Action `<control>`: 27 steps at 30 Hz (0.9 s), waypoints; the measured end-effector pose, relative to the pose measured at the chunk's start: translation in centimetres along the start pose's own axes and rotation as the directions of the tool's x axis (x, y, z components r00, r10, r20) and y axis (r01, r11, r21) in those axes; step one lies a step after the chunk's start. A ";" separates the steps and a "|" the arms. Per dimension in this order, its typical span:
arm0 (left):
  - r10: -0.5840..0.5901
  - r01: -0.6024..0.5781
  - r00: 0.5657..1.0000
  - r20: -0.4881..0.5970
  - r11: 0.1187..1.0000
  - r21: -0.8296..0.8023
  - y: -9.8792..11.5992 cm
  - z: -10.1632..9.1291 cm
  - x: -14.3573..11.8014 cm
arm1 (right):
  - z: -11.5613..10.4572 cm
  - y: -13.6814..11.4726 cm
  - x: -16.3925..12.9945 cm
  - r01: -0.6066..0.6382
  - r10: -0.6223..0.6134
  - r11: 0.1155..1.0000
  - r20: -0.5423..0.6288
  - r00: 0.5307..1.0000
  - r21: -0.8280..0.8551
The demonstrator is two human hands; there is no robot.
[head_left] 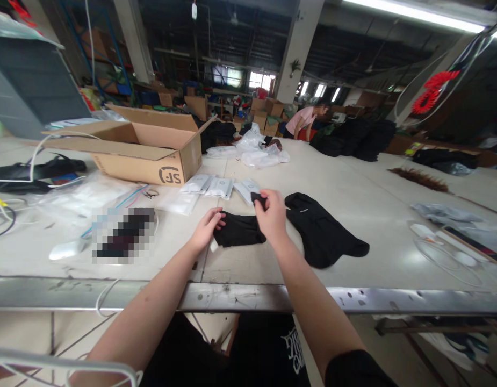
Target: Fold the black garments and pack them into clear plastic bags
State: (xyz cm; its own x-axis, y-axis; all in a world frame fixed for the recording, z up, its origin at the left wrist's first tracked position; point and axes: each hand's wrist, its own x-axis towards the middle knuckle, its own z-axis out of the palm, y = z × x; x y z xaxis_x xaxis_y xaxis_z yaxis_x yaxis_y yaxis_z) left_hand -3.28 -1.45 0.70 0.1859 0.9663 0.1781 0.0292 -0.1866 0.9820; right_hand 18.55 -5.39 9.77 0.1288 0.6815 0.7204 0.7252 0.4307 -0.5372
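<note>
**Q:** Which way does the cloth lie from your fingers, and what are the fingers doing?

**A:** Your right hand has its fingers pinched together on the far right end of the small black folded cloth, lifting that end off the table. Your left hand rests its fingertips on the cloth's left end, fingers loosely curled, pressing rather than gripping. The cloth's long axis runs left to right, parallel to the table's near metal edge, and spans the gap between your two hands; both hands touch it, one at each end.

**Q:** What lies outward from there?

**A:** Just beside your right hand, toward the right, a larger black garment lies flat, apart from the small cloth. Farther back, toward the table's middle, sit white packets, and behind them, on the left, an open cardboard box.
</note>
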 end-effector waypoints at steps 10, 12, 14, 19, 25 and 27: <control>-0.260 0.250 0.966 -0.007 0.938 -0.240 0.6 0.2 -0.2 | 3.4 2.9 -4.8 0.086 -0.019 0.987 0.432 0.901 -0.137; -0.258 0.246 0.965 -0.048 0.952 -0.182 0.4 0.3 0.0 | 3.6 5.1 -5.4 -0.011 0.100 0.977 0.415 0.904 -0.212; -0.227 0.224 0.970 -0.088 0.974 -0.040 0.1 0.3 0.0 | 3.7 6.3 -5.7 -0.040 0.118 0.979 0.400 0.909 -0.198; 0.042 0.006 0.994 -0.105 0.909 0.417 0.1 0.1 -0.3 | 4.5 6.1 -6.0 -0.079 0.129 0.986 0.362 0.923 -0.149; 0.370 -0.215 0.929 -0.018 0.577 0.788 1.7 1.0 -1.8 | 5.3 5.3 -6.3 0.075 0.136 0.947 0.602 0.787 -0.313; 0.402 -0.316 0.908 0.119 0.471 0.824 1.9 1.7 -2.2 | 5.3 5.3 -6.2 0.083 0.149 0.940 0.616 0.773 -0.332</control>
State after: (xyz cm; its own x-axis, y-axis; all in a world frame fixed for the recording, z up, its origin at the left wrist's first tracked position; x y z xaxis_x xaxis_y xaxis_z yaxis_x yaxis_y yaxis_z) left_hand -1.98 -4.21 2.09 0.2975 0.7813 0.5487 0.7639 -0.5396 0.3541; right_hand 18.00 -4.19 0.08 -0.2092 0.9557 0.2068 0.9164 0.2654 -0.2995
